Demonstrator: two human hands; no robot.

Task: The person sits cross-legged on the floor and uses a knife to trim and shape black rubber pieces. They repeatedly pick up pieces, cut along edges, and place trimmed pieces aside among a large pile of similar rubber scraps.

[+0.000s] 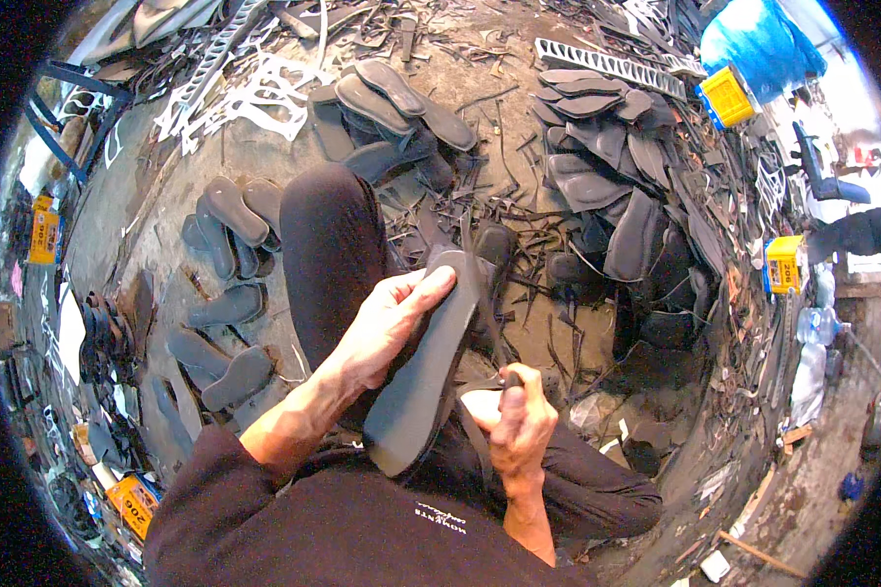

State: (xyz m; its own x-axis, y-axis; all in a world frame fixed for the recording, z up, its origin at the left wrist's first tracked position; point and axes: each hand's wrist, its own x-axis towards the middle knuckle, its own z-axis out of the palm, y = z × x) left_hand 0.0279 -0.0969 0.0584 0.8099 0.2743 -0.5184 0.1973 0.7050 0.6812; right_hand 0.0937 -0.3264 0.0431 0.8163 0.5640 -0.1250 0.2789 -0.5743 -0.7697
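My left hand (394, 318) is closed on a dark grey shoe sole (423, 377), its thumb pressed flat near the far end. The sole slants over my lap, its near end by my shirt. To the right of it, my right hand (521, 421) makes a fist around a thin dark strip (496, 338). That strip runs up along the sole's right edge; whether it is a blade or a trimmed piece, I cannot tell. Just beyond the sole's far end lies another dark sole (495, 245).
Soles lie in a far pile (387, 103), a left group (233, 215) and a large right heap (597, 147). Dark trimmings (529, 264) litter the floor between. White cut-out scraps (274, 93) lie far left. A blue bag (759, 49) and yellow box (727, 98) stand far right.
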